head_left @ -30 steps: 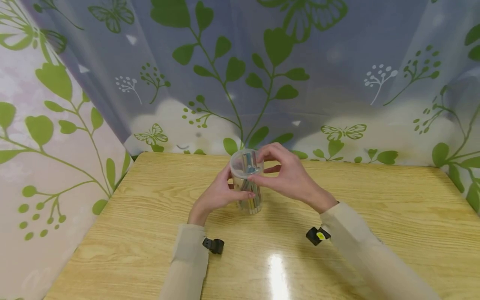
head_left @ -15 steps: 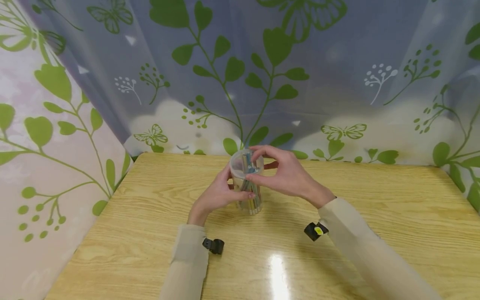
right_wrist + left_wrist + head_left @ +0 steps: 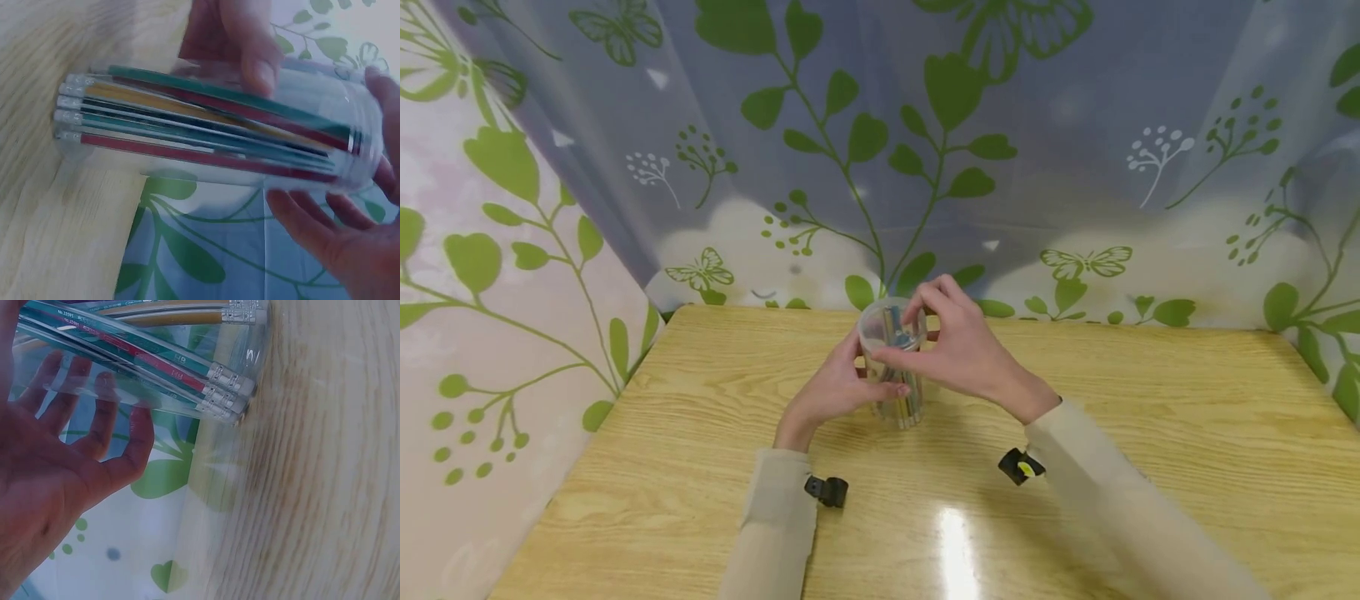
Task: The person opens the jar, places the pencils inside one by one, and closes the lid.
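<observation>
A clear round plastic jar (image 3: 880,410) stands upright near the back of the table. Through its wall show several pencils (image 3: 206,156) in green, red and yellow, eraser ends down. My left hand (image 3: 838,379) grips the jar body from the left, thumb across the front; the left wrist view shows its fingers (image 3: 100,434) behind the clear wall. At the jar's top is a translucent lid (image 3: 870,321). My right hand (image 3: 970,346) holds the lid's edge, its thumb along the near rim and bent fingers at the far right side.
The wooden table (image 3: 700,500) reaches back to a curtain (image 3: 1052,167) printed with leaves and butterflies. Another printed cloth (image 3: 467,333) hangs along the left side. Small black cameras sit on both wrists, over beige sleeves (image 3: 778,517).
My right hand has turned and shifted left around the lid, its thumb moving left along the near rim and its knuckles rising. My left hand and the jar stay in place.
</observation>
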